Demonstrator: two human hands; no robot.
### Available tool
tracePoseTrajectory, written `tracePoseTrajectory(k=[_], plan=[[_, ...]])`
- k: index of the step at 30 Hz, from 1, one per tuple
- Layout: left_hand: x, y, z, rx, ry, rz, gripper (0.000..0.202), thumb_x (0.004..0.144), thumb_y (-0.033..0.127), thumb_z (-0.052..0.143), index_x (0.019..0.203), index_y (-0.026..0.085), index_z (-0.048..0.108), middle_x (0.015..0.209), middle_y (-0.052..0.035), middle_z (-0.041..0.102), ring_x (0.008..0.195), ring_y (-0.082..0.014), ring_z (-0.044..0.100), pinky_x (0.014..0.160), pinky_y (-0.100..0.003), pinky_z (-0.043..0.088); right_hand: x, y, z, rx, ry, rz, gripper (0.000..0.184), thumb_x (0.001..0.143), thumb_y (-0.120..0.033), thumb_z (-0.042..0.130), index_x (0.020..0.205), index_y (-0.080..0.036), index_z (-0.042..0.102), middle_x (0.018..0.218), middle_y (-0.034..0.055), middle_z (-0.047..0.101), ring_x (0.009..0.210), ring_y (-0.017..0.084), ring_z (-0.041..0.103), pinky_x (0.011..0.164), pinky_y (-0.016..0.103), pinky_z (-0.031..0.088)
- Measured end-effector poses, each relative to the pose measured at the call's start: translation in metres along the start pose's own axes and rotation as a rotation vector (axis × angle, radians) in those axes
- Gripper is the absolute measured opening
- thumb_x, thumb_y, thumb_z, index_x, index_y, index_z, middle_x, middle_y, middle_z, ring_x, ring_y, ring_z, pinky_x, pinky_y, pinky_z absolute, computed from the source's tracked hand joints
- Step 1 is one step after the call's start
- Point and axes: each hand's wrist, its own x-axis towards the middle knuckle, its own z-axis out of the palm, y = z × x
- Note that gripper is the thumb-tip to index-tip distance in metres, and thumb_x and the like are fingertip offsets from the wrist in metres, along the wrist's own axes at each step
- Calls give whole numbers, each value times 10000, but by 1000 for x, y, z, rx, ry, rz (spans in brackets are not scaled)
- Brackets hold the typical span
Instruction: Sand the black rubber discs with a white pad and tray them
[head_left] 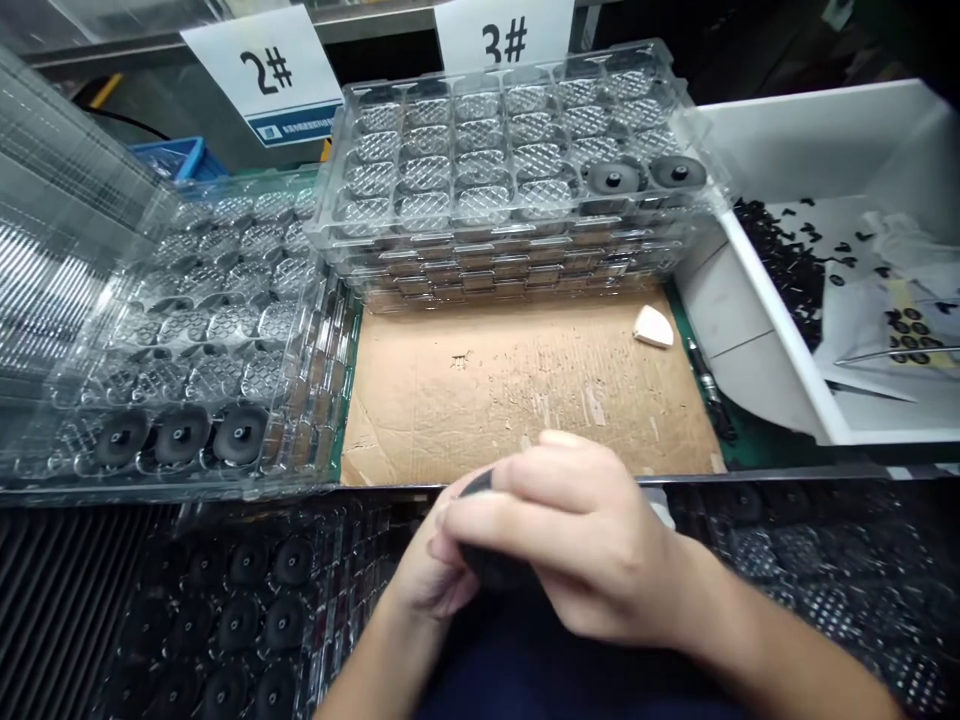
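My left hand and my right hand meet in front of my body, at the near edge of the bench. Between them is a black round part, mostly covered by the fingers. Both hands are closed around it, the right one blurred slightly across the top. Similar black round parts with a small central hub, such as one black disc, sit in the front row of the clear plastic tray to the left. Two more sit in the front right pockets of the stacked clear trays.
Cardboard covers the bench, bearing a white wedge-shaped piece. A black pen lies beside a white bin holding small black pieces and tweezers. Below the bench, a lower tray holds several black discs.
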Motion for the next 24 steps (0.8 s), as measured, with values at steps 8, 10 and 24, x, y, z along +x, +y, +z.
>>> tracePoseTrajectory(k=[8,10,24], plan=[[6,3,7,-130,-56,163,567,529,385,851,1058,290,671,1055,6,711,913,-200,678,856,-288,525,-48,-4,-2,456,17,361,195,908,-140,498,982,-200,668,796,-10,653,679,106,579,611,211,440],[7,3,13,-128,-73,172,528,562,322,849,1057,289,669,1063,7,708,941,-207,672,871,-298,520,-59,3,-4,502,181,509,195,924,-211,515,1028,-273,668,856,-18,662,712,117,598,607,210,449],[13,-11,21,-11,135,180,480,568,296,850,1012,260,670,973,14,712,917,-167,660,842,-224,515,-19,2,6,83,117,317,210,933,-139,425,983,-134,629,826,33,663,691,148,563,635,287,403]])
